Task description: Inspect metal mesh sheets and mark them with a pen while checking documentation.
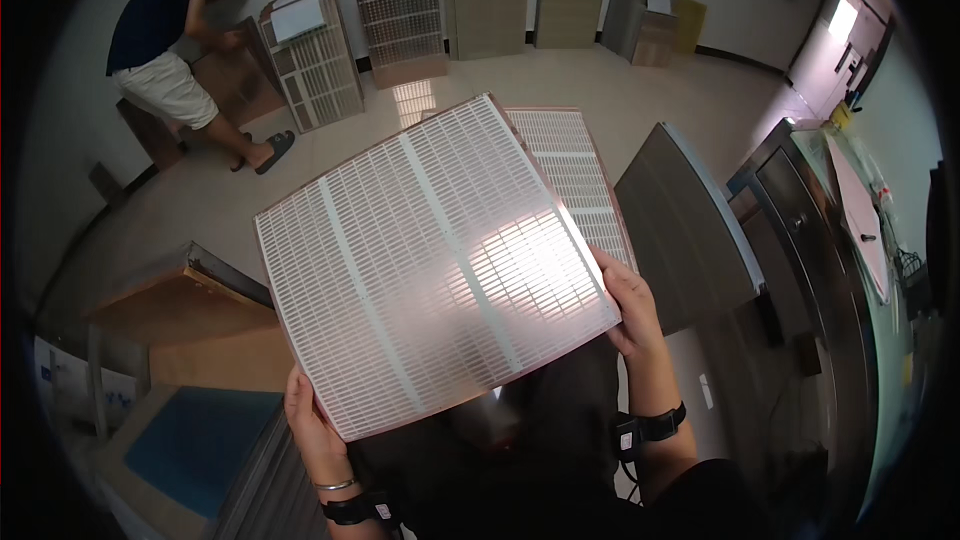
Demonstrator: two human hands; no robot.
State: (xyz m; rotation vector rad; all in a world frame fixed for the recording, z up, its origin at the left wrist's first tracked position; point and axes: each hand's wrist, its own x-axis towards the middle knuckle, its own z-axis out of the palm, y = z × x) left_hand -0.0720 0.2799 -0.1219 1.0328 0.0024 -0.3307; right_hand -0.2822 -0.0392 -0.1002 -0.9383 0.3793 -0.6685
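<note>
A large flat panel (400, 260) with a white grid pattern, pale crosswise bands and copper-coloured edges is held tilted over my lap. My left hand (312, 425) grips its lower left edge. At the right edge, my right hand (630, 302) is closed around the side near the lower corner. Glare brightens the panel's right part. A similar gridded panel (572, 165) shows partly behind it, mostly hidden; what supports that one I cannot see. Both wrists wear black straps.
Stacks of panels (487, 8) stand along the far wall. A person (170, 50) bends over brown sheets at the far left. On the right are a dark grey slab (680, 230) and a desk (790, 210). A brown board (190, 305) and blue sheet (205, 445) lie left.
</note>
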